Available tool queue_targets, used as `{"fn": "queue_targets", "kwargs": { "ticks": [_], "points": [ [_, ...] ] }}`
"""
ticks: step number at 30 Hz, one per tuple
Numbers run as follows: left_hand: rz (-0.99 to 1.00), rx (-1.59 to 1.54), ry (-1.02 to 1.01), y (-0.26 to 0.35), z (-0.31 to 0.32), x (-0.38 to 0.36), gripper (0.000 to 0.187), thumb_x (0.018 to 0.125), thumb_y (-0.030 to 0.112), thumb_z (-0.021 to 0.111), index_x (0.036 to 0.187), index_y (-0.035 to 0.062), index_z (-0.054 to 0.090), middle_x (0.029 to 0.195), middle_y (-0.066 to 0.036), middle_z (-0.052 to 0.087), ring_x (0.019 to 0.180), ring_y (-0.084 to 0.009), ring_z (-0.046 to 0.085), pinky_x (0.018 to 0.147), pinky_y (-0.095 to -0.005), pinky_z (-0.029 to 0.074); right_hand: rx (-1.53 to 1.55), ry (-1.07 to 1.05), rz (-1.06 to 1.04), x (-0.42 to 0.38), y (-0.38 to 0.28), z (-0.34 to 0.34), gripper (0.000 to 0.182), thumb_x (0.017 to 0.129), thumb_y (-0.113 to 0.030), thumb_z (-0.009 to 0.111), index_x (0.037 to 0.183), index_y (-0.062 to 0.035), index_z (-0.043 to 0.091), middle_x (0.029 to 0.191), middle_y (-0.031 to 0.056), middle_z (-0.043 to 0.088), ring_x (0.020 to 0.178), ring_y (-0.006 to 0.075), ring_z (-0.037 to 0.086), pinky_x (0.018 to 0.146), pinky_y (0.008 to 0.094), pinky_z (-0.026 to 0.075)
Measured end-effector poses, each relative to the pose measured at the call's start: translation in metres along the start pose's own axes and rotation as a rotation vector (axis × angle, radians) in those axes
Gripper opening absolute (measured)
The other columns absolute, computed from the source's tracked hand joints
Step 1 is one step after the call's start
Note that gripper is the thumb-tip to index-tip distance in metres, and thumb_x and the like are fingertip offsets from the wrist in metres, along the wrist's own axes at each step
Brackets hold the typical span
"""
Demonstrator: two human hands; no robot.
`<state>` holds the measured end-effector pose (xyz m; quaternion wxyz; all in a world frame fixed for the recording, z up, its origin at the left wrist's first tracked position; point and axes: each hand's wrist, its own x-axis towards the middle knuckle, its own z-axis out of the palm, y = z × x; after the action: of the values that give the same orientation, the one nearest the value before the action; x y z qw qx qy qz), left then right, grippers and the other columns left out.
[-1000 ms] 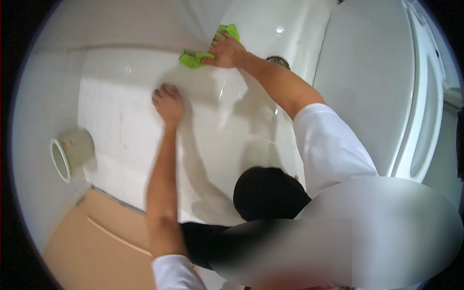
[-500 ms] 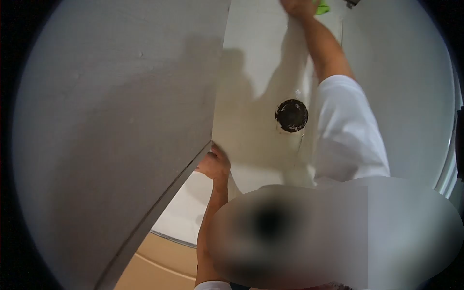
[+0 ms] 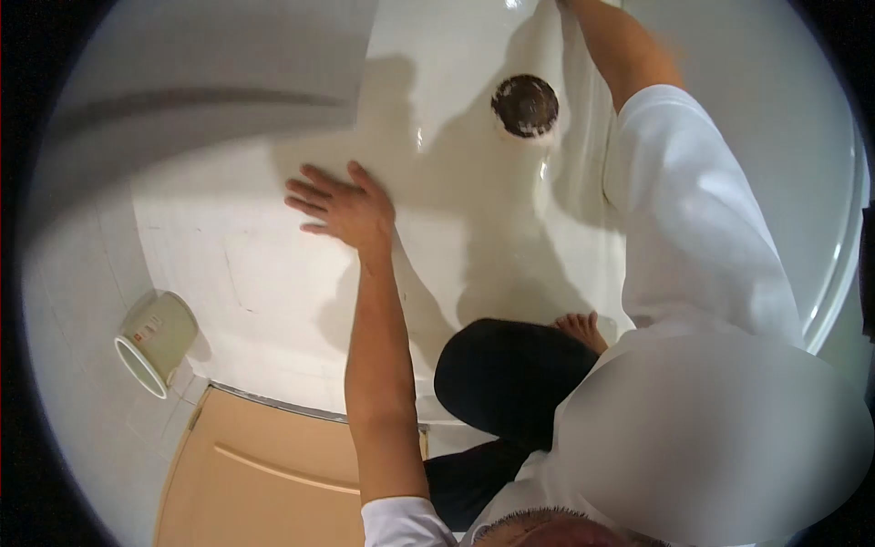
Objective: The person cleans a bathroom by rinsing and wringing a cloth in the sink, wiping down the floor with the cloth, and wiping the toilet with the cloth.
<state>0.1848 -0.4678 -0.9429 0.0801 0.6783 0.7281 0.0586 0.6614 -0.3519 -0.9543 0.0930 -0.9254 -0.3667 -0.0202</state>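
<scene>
My left hand (image 3: 351, 210) is open with its fingers spread, palm toward the glossy white surface (image 3: 437, 228), and nothing is in it. It lies below the corner of a grey panel (image 3: 228, 55), apart from the panel's edge. My right arm (image 3: 629, 55) reaches to the top edge of the view; the hand itself is cut off there. Left of that forearm is a round dark drain opening (image 3: 525, 107) with a worn, flaking rim.
A pale green bin (image 3: 159, 337) stands by the tiled wall (image 3: 77, 301) at left. A tan door (image 3: 273, 456) is at the bottom. My dark-trousered knee (image 3: 510, 374) and a bare foot (image 3: 583, 330) rest near the white surface. A curved pale wall (image 3: 775, 118) runs along the right.
My left hand has left the grey panel's edge, moved up and spread its fingers. The panel shows less and higher up. My right hand and the green cloth beside it have gone out of view.
</scene>
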Motion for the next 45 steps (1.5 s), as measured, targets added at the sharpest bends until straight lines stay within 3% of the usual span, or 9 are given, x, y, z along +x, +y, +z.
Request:
{"fn": "queue_targets", "kwargs": {
  "ticks": [10,15,23,27,30,34,39,43,45],
  "points": [
    [0.042,-0.145,-0.004,-0.026,0.015,0.001,0.079,0.105,0.051,0.038,0.163,0.0025,0.016,0.169,-0.030,0.006,0.156,-0.0486,-0.004,0.118,-0.0735,0.004,0.161,0.164,-0.122,-0.310,0.057,0.000,0.063,0.105,-0.047,0.040,0.154,-0.0073,0.045,0.161,0.0264,0.035,0.150,0.0469,0.028,0.123,0.0571,0.024],
    [0.180,-0.113,-0.109,-0.083,-0.008,-0.037,0.066,0.107,0.046,0.033,0.166,0.0172,0.020,0.174,-0.008,0.008,0.160,-0.0274,0.002,0.126,-0.0570,0.004,0.000,-0.626,-0.480,-0.557,0.121,-0.110,0.071,0.100,-0.043,0.053,0.163,-0.0183,0.031,0.168,0.0246,0.020,0.155,0.0458,0.017,0.124,0.0611,0.020],
    [0.251,-0.078,0.051,-0.071,-0.013,-0.042,0.061,0.107,0.042,0.039,0.162,0.0169,0.031,0.171,-0.010,0.021,0.159,-0.0285,0.015,0.122,-0.0621,0.016,0.128,0.039,-0.046,-0.404,0.057,-0.042,0.072,0.100,-0.045,0.054,0.161,-0.0126,0.033,0.166,0.0261,0.024,0.153,0.0449,0.022,0.122,0.0580,0.024],
    [0.229,-0.037,0.060,-0.074,-0.008,-0.044,0.062,0.106,0.043,0.039,0.162,0.0182,0.030,0.171,-0.010,0.021,0.158,-0.0280,0.016,0.122,-0.0618,0.015,-0.050,-0.566,-0.798,-0.516,0.094,-0.094,0.070,0.096,-0.044,0.061,0.159,-0.0241,0.039,0.164,0.0180,0.034,0.153,0.0369,0.029,0.120,0.0619,0.027],
    [0.223,-0.055,0.054,-0.077,-0.008,-0.035,0.061,0.106,0.043,0.039,0.162,0.0193,0.030,0.171,-0.010,0.020,0.158,-0.0281,0.016,0.122,-0.0622,0.014,-0.157,-0.287,-1.460,-0.534,0.160,-0.027,0.068,0.093,-0.047,0.064,0.156,-0.0288,0.044,0.160,0.0125,0.042,0.151,0.0333,0.035,0.121,0.0614,0.026],
    [0.239,-0.082,0.062,-0.075,-0.009,-0.043,0.061,0.106,0.043,0.040,0.162,0.0215,0.030,0.172,-0.009,0.019,0.158,-0.0273,0.015,0.122,-0.0623,0.012,0.046,-0.530,-1.032,-0.424,0.055,-0.085,0.064,0.096,-0.053,0.055,0.155,-0.0316,0.045,0.157,0.0107,0.047,0.148,0.0329,0.039,0.122,0.0581,0.026],
    [0.228,-0.093,0.057,-0.083,-0.006,-0.032,0.063,0.106,0.045,0.040,0.163,0.0219,0.029,0.172,-0.009,0.020,0.159,-0.0279,0.015,0.123,-0.0615,0.009,0.235,-0.087,-0.716,-0.383,-0.075,-0.027,0.071,0.095,-0.054,0.056,0.159,-0.0311,0.038,0.164,0.0096,0.037,0.151,0.0337,0.033,0.123,0.0590,0.022],
    [0.235,-0.278,-0.128,-0.113,-0.009,-0.018,0.062,0.106,0.047,0.042,0.161,0.0191,0.034,0.171,-0.011,0.020,0.159,-0.0302,0.015,0.123,-0.0631,0.007,0.457,-0.608,-1.231,-0.484,-0.033,-0.043,0.067,0.097,-0.051,0.055,0.158,-0.0325,0.038,0.166,0.0021,0.034,0.153,0.0236,0.030,0.121,0.0573,0.027],
    [0.198,-0.382,-0.201,-0.119,-0.019,-0.031,0.062,0.106,0.049,0.041,0.160,0.0179,0.037,0.171,-0.014,0.019,0.158,-0.0330,0.015,0.121,-0.0655,0.007,0.197,-0.147,-1.737,-0.515,0.031,-0.049,0.066,0.093,-0.047,0.059,0.156,-0.0342,0.042,0.166,0.0003,0.035,0.153,0.0217,0.031,0.125,0.0538,0.024]
  ]
}}
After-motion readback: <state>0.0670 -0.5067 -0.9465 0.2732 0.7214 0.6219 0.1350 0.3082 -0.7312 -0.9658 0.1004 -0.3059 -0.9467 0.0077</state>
